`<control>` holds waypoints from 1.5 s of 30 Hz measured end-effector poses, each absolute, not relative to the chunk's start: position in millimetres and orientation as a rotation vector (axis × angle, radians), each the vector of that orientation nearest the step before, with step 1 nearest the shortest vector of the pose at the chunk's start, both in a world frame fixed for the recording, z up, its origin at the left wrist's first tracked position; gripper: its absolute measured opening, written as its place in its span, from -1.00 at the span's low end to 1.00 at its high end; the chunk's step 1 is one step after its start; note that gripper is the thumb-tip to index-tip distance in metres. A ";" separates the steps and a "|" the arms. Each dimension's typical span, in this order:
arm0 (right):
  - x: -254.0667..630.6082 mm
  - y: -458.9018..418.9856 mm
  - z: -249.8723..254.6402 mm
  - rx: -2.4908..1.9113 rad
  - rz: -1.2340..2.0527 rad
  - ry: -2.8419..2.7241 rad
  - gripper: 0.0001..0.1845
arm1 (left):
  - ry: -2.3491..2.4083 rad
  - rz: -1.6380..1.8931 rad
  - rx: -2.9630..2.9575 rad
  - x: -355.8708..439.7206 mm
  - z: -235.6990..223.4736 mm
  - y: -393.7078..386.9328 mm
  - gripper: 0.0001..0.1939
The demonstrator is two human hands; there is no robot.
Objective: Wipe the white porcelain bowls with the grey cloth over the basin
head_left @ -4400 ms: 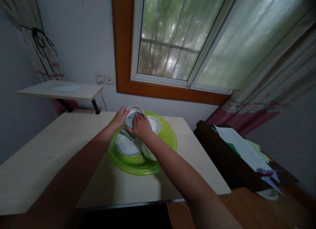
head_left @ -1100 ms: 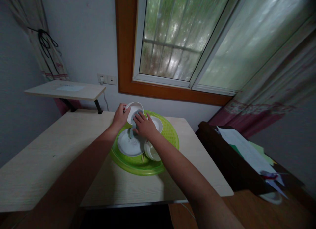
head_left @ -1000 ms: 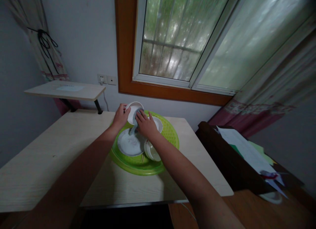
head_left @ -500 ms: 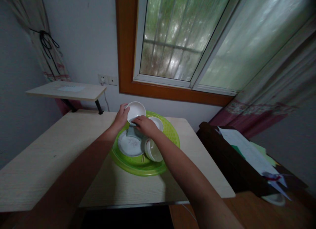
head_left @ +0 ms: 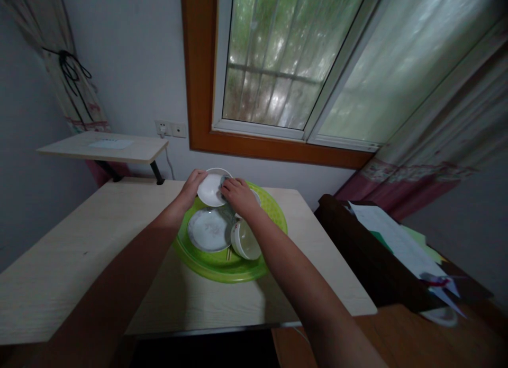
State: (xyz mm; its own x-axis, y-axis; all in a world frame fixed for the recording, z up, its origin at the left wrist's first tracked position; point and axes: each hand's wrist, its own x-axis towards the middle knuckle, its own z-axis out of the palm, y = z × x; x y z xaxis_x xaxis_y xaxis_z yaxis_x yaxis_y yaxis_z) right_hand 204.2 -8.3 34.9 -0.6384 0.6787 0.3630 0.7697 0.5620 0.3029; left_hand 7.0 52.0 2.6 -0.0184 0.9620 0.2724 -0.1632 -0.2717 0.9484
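Note:
A white bowl [head_left: 209,191] is tilted over the far left of a round green tray [head_left: 234,275], its inside facing me. My left hand [head_left: 191,189] grips its left rim. My right hand [head_left: 240,197] is closed on a greyish cloth [head_left: 224,182] pressed against the bowl's right inner side; most of the cloth is hidden by the fingers. Below the bowl lies a white plate [head_left: 210,231] with a faint pattern. To its right, stacked bowls [head_left: 248,242] rest tipped on their side. Another white dish [head_left: 257,197] shows partly behind my right hand.
The tray stands on a pale wooden table [head_left: 95,241]. Thin sticks [head_left: 229,254] lie in the tray near the stacked bowls. A raised shelf [head_left: 107,148] is at the back left, beneath a wall socket [head_left: 170,128]. Papers [head_left: 392,235] lie on dark furniture at right.
My right hand and the cloth have moved up and right, from the bowl's lower edge to its right inner side. The cloth no longer hangs over the plate. The bowl has shifted slightly left and down.

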 end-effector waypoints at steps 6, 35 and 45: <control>200.0 -9.4 34.3 -1.230 -0.602 -2.563 -0.74 | 1.025 1.490 1.238 6.7 1.4 52.0 -0.72; 185.6 -14.0 15.9 -1.434 -0.336 -2.429 -0.47 | 1.170 1.584 1.773 6.0 -9.3 56.4 -0.62; 179.5 -5.1 8.9 -0.965 0.494 -2.465 -0.28 | 1.215 1.580 1.772 5.8 -8.9 54.7 -0.67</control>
